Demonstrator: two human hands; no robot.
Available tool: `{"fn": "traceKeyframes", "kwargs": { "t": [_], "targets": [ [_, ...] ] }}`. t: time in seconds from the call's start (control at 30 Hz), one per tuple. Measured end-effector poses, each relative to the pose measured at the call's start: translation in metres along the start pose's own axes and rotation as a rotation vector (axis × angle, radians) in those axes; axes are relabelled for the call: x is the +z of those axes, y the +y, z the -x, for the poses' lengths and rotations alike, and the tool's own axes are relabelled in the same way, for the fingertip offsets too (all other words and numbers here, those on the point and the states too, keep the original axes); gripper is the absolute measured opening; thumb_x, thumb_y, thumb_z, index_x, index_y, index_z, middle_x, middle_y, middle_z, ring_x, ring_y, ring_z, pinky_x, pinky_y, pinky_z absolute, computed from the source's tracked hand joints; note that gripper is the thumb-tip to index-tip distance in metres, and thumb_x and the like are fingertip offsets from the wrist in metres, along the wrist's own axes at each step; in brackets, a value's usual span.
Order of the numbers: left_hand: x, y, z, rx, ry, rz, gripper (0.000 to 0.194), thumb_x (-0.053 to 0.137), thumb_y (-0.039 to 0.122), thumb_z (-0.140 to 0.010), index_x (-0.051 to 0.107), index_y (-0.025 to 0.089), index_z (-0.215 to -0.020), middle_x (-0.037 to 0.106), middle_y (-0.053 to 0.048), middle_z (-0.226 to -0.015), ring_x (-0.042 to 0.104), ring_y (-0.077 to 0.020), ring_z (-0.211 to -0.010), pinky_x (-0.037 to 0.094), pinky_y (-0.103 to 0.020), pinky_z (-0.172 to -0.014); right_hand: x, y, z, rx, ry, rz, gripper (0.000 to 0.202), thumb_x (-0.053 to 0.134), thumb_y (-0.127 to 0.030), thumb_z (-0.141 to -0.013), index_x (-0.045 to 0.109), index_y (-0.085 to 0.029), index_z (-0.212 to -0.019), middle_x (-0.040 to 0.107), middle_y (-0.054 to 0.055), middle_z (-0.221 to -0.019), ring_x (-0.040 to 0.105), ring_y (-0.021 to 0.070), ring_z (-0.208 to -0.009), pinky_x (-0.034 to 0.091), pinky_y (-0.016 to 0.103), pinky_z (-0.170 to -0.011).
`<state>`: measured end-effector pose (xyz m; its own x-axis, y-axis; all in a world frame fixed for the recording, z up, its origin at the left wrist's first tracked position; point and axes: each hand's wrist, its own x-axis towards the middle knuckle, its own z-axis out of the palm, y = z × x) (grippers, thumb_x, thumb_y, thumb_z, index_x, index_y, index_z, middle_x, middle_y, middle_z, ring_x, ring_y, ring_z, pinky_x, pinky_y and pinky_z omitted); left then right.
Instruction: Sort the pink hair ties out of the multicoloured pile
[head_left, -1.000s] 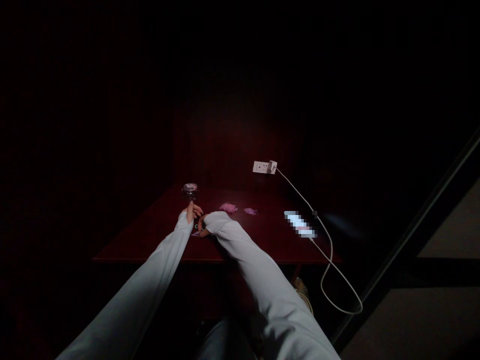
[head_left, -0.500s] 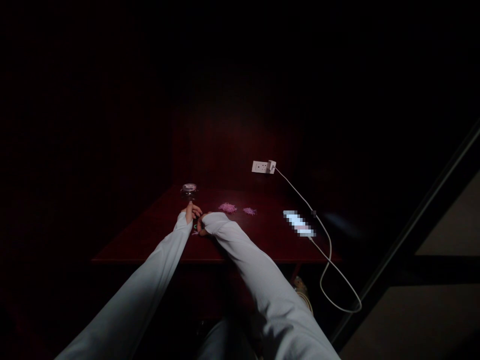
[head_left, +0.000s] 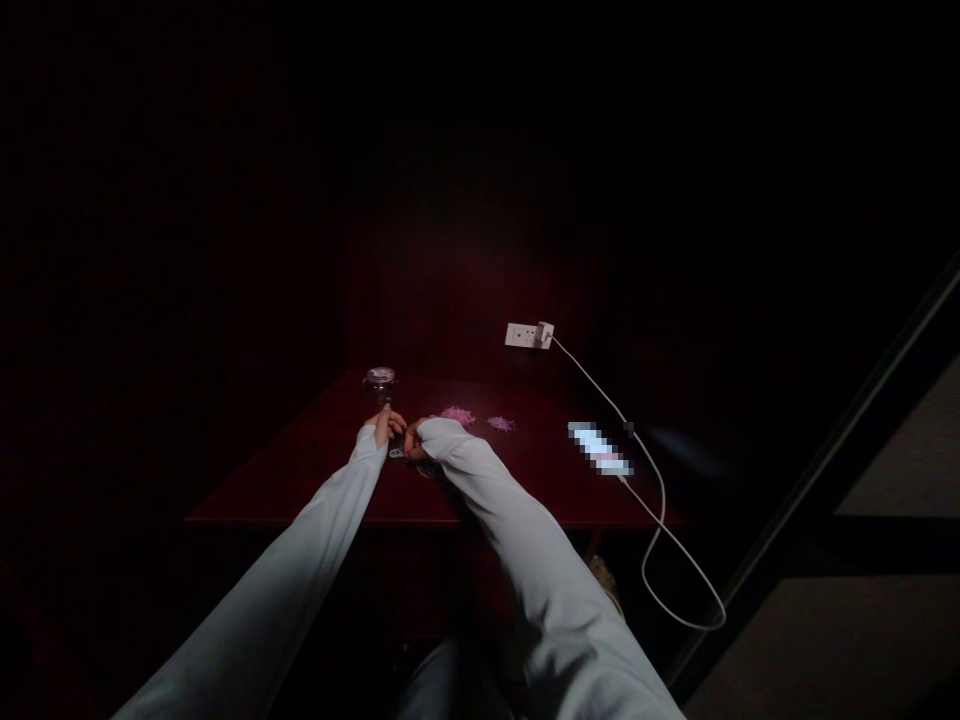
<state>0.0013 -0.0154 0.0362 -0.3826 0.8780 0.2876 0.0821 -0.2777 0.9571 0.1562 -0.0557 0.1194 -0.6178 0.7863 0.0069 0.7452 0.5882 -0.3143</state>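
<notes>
My left hand (head_left: 388, 424) is over the left part of the dark red table (head_left: 300, 480), its fingers bent toward my right hand. Close beside it, my right hand (head_left: 416, 438) has curled fingers, partly covered by its sleeve. Whether either hand grips anything is too dark and small to tell. A small pale item with some green (head_left: 397, 454) lies just below the hands. Behind my left hand stands a clear jar (head_left: 380, 383) with a light lid. Two heaps of pink-purple strips, one larger (head_left: 458, 415) and one smaller (head_left: 501, 424), lie to the right.
A lit phone (head_left: 600, 449) lies at the table's right side. Its white cable (head_left: 662, 500) loops past the right edge and runs up to a charger in the wall socket (head_left: 523, 335). A bag-like item (head_left: 604, 578) is below the table's front edge.
My right hand has shifted slightly right and up, now overlapping the larger pink heap's near side. The small pale item below the hands shows more. My left hand has barely moved.
</notes>
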Motion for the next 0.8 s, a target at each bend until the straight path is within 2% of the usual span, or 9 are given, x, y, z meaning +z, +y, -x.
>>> {"fn": "traceKeyframes", "kwargs": {
  "t": [0.07, 0.13, 0.23, 0.3, 0.4, 0.53, 0.67, 0.8],
  "targets": [
    [0.001, -0.005, -0.001, 0.033, -0.006, -0.019, 0.056, 0.046, 0.056, -0.098, 0.060, 0.022, -0.055, 0.059, -0.005, -0.054, 0.052, -0.0165, -0.052, 0.040, -0.028, -0.052, -0.003, 0.006, -0.001, 0.037, -0.031, 0.007, 0.010, 0.074, -0.019, -0.090, 0.082, -0.017, -0.096, 0.073, 0.000, -0.076, 0.066, 0.0146, -0.072, 0.047, 0.022, -0.066],
    [0.001, -0.010, 0.000, 0.116, -0.026, -0.041, 0.048, 0.050, 0.056, -0.095, 0.070, 0.021, -0.071, 0.066, -0.006, -0.067, 0.058, -0.0189, -0.061, 0.046, -0.029, -0.057, -0.007, 0.014, -0.001, 0.058, -0.006, -0.006, 0.015, 0.070, -0.018, -0.094, 0.082, -0.016, -0.103, 0.073, 0.001, -0.078, 0.064, 0.0137, -0.071, 0.046, 0.021, -0.066],
    [0.004, -0.017, 0.003, 0.279, -0.080, -0.089, 0.042, 0.061, 0.060, -0.090, 0.079, 0.023, -0.099, 0.079, -0.009, -0.101, 0.071, -0.0261, -0.095, 0.057, -0.034, -0.079, -0.011, 0.026, -0.001, 0.064, 0.087, -0.013, 0.017, 0.068, -0.018, -0.095, 0.082, -0.017, -0.105, 0.073, 0.001, -0.080, 0.062, 0.0134, -0.071, 0.046, 0.021, -0.067],
    [0.006, -0.021, 0.004, 0.327, -0.132, -0.119, 0.046, 0.066, 0.064, -0.087, 0.081, 0.024, -0.104, 0.081, -0.011, -0.115, 0.071, -0.0292, -0.111, 0.058, -0.037, -0.092, -0.012, 0.032, -0.001, 0.060, 0.150, -0.011, 0.017, 0.069, -0.020, -0.095, 0.082, -0.019, -0.106, 0.074, 0.001, -0.083, 0.061, 0.0139, -0.073, 0.046, 0.021, -0.068],
    [0.007, -0.024, 0.005, 0.282, -0.245, -0.127, 0.052, 0.067, 0.072, -0.084, 0.080, 0.022, -0.092, 0.083, -0.011, -0.103, 0.074, -0.0304, -0.103, 0.059, -0.040, -0.092, -0.012, 0.037, -0.001, 0.070, 0.187, -0.005, 0.018, 0.071, -0.028, -0.095, 0.082, -0.021, -0.109, 0.075, 0.001, -0.086, 0.061, 0.0142, -0.074, 0.044, 0.022, -0.066],
    [0.003, -0.024, 0.002, 0.209, -0.370, -0.132, 0.051, 0.072, 0.071, -0.080, 0.071, 0.021, -0.067, 0.080, -0.008, -0.079, 0.072, -0.0251, -0.078, 0.059, -0.035, -0.076, -0.009, 0.037, -0.005, 0.076, 0.173, -0.023, 0.018, 0.075, -0.035, -0.095, 0.081, -0.020, -0.102, 0.074, 0.000, -0.084, 0.060, 0.0133, -0.072, 0.041, 0.022, -0.064],
    [0.000, -0.023, 0.001, 0.143, -0.376, -0.091, 0.046, 0.079, 0.063, -0.076, 0.068, 0.021, -0.063, 0.074, -0.005, -0.066, 0.066, -0.0201, -0.065, 0.052, -0.029, -0.064, -0.007, 0.039, -0.006, 0.057, 0.176, -0.036, 0.023, 0.076, -0.043, -0.095, 0.080, -0.020, -0.097, 0.071, -0.001, -0.079, 0.060, 0.0134, -0.071, 0.040, 0.022, -0.062],
    [0.001, -0.024, 0.002, 0.084, -0.380, -0.068, 0.049, 0.081, 0.066, -0.071, 0.065, 0.021, -0.062, 0.066, -0.002, -0.057, 0.059, -0.0169, -0.057, 0.045, -0.027, -0.057, -0.006, 0.042, -0.002, 0.051, 0.191, -0.057, 0.027, 0.076, -0.047, -0.096, 0.082, -0.021, -0.098, 0.073, 0.000, -0.080, 0.062, 0.0141, -0.074, 0.042, 0.022, -0.064]
  ]
}}
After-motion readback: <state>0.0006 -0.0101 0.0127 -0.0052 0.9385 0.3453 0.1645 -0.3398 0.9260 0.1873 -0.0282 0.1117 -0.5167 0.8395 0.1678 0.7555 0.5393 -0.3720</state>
